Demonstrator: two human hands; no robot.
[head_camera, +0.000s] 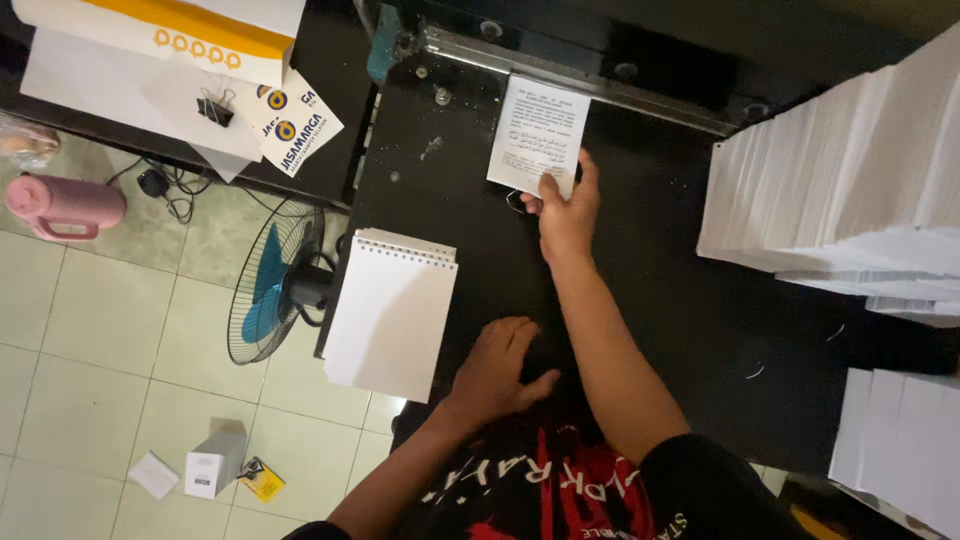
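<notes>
My right hand (567, 212) pinches the printed paper stack (538, 135) by its near edge; my left hand (497, 365) rests flat, fingers spread, on the black table (480, 250).

A small white box (214, 461) stands on the floor below the fan (272, 283); a yellow packet (262, 480) lies just beside it. White-and-yellow printed cards (290, 122) lie above the fan.

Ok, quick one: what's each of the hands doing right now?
Left hand: open, resting flat on the black table, holding nothing.
Right hand: closed on the lower edge of a small printed paper stack.
</notes>
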